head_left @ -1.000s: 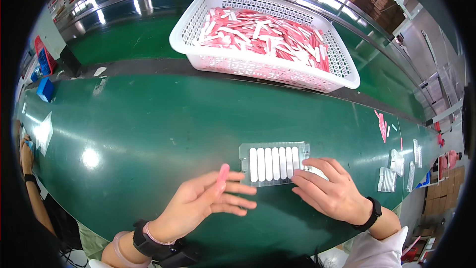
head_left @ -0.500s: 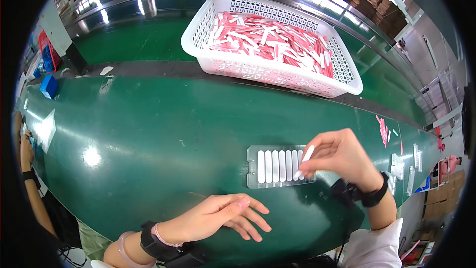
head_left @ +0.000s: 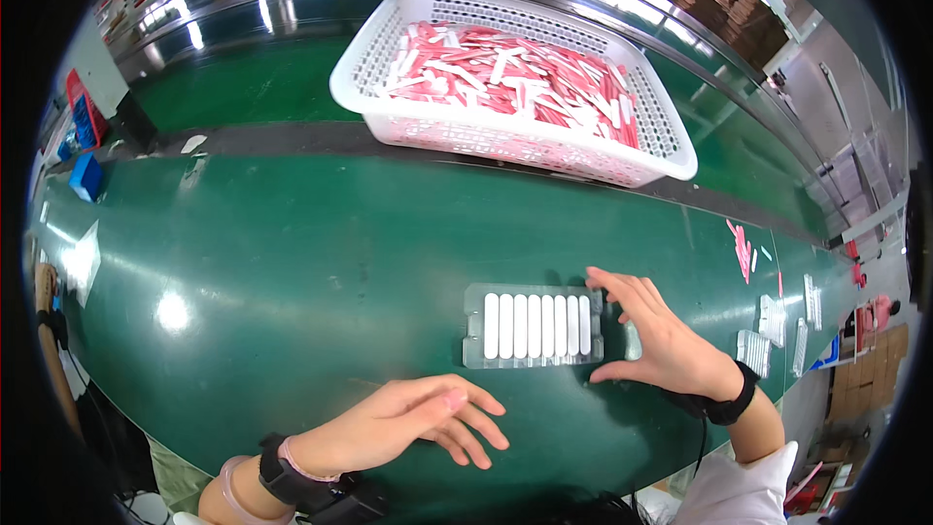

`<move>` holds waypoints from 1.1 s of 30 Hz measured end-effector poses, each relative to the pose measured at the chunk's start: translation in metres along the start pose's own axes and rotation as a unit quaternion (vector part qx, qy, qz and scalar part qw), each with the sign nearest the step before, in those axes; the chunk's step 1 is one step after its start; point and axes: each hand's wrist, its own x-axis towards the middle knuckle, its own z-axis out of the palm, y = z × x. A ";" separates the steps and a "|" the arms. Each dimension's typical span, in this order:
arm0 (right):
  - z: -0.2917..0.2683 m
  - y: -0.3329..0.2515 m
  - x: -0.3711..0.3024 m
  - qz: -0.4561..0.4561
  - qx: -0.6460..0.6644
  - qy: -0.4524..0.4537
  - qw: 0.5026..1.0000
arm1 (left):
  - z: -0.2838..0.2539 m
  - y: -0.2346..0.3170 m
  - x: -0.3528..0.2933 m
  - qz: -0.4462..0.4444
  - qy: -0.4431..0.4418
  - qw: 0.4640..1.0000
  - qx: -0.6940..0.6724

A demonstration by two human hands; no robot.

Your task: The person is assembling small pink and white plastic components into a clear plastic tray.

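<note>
A clear plastic tray [head_left: 473,338] lies flat on the green table, with several white round-ended strips [head_left: 534,327] side by side in its slots. My right hand [head_left: 653,335] is at the tray's right end, thumb and fingers spread wide around that edge. The fingertips are close to its corners; whether they touch cannot be made out. No strip shows in this hand. My left hand [head_left: 418,420] hovers over the table in front of the tray, fingers loosely apart and holding nothing.
Beyond the tray stands a white perforated basket [head_left: 505,136] heaped with pink and white strips [head_left: 525,73]. Loose pink strips [head_left: 741,251] and clear trays [head_left: 772,319] lie at the right. A blue box [head_left: 86,178] sits far left, near another person's arm [head_left: 47,311].
My right hand has let go of the white strip, now in the tray, and has opened around the tray's right end. My left hand stays much the same. The whole view has shifted slightly.
</note>
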 end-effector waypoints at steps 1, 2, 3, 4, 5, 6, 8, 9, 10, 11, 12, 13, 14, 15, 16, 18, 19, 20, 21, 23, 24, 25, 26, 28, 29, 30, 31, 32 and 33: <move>0.001 0.003 0.001 0.005 0.011 0.003 1.000 | 0.001 -0.001 -0.001 0.004 0.009 1.000 0.000; 0.001 0.003 0.006 0.008 0.022 0.005 1.000 | 0.002 -0.002 0.001 0.003 -0.018 1.000 0.021; 0.004 -0.001 0.015 -0.005 0.025 0.004 1.000 | 0.002 -0.003 0.002 0.001 -0.044 0.998 0.044; 0.006 -0.007 0.025 -0.018 0.010 0.008 1.000 | 0.001 -0.004 0.002 -0.014 -0.066 0.996 0.053; 0.010 -0.014 0.036 -0.033 -0.004 0.013 0.999 | 0.000 -0.009 0.003 -0.006 -0.092 0.993 0.077; 0.014 -0.022 0.052 -0.083 -0.032 0.027 0.996 | -0.001 -0.014 0.006 -0.005 -0.124 0.988 0.089; 0.027 -0.047 0.091 -0.157 -0.052 0.050 0.985 | 0.001 -0.019 0.007 -0.003 -0.144 0.983 0.113; 0.037 -0.059 0.117 -0.191 -0.067 0.060 0.977 | 0.002 -0.019 0.008 0.011 -0.174 0.975 0.137; 0.051 -0.074 0.142 -0.231 -0.084 0.098 0.964 | 0.003 -0.019 0.009 0.026 -0.208 0.964 0.164; 0.061 -0.094 0.166 -0.223 -0.077 0.080 0.968 | 0.004 -0.021 0.009 0.025 -0.203 0.963 0.175; 0.074 -0.118 0.192 -0.226 -0.083 0.086 0.967 | 0.003 -0.022 0.008 0.033 -0.212 0.960 0.179; 0.093 -0.140 0.220 -0.234 -0.094 0.117 0.961 | 0.003 -0.022 0.006 0.040 -0.222 0.956 0.187; 0.106 -0.155 0.243 -0.276 -0.088 0.137 0.947 | 0.004 -0.020 0.006 0.021 -0.229 0.953 0.196; 0.112 -0.175 0.258 -0.283 -0.083 0.140 0.945 | 0.004 -0.018 0.005 0.019 -0.223 0.953 0.203; 0.114 -0.188 0.265 -0.289 -0.077 0.148 0.943 | 0.008 -0.015 0.004 0.047 -0.205 0.958 0.195; 0.111 -0.195 0.272 -0.307 -0.080 0.139 0.938 | 0.012 -0.005 0.001 0.044 -0.187 0.964 0.184; 0.110 -0.195 0.268 -0.328 -0.081 0.139 0.931 | 0.011 -0.006 -0.001 0.047 -0.184 0.964 0.185; 0.107 -0.190 0.261 -0.331 -0.075 0.126 0.932 | 0.010 -0.010 0.000 0.045 -0.177 0.968 0.174; 0.103 -0.181 0.252 -0.333 -0.071 0.112 0.933 | 0.010 -0.013 0.000 0.044 -0.172 0.970 0.163; 0.088 -0.153 0.223 -0.324 -0.075 0.056 0.942 | 0.010 -0.012 0.001 0.041 -0.173 0.971 0.160; 0.083 -0.135 0.209 -0.325 -0.090 0.035 0.941 | 0.009 -0.011 0.000 0.033 -0.173 0.972 0.155; 0.077 -0.119 0.193 -0.304 -0.113 0.017 0.946 | 0.008 -0.015 0.002 0.034 -0.177 0.970 0.162; 0.069 -0.104 0.177 -0.302 -0.117 0.028 0.946 | 0.005 -0.022 0.004 0.035 -0.178 0.973 0.144; 0.054 -0.077 0.145 -0.271 -0.142 0.033 0.952 | 0.003 -0.020 0.004 0.032 -0.176 0.974 0.137; 0.046 -0.068 0.130 -0.247 -0.167 0.018 0.955 | 0.002 -0.019 0.002 0.031 -0.178 0.973 0.146; 0.041 -0.059 0.116 -0.243 -0.185 0.022 0.952 | 0.002 -0.022 -0.001 0.023 -0.156 0.979 0.126; 0.038 -0.050 0.106 -0.244 -0.202 0.023 0.948 | 0.001 -0.025 -0.003 0.017 -0.129 0.986 0.105; 0.035 -0.038 0.097 -0.245 -0.208 0.034 0.946 | 0.001 -0.024 -0.002 0.020 -0.120 0.985 0.121; 0.034 -0.027 0.090 -0.239 -0.190 0.026 0.952 | 0.002 -0.025 0.002 0.022 -0.120 0.984 0.132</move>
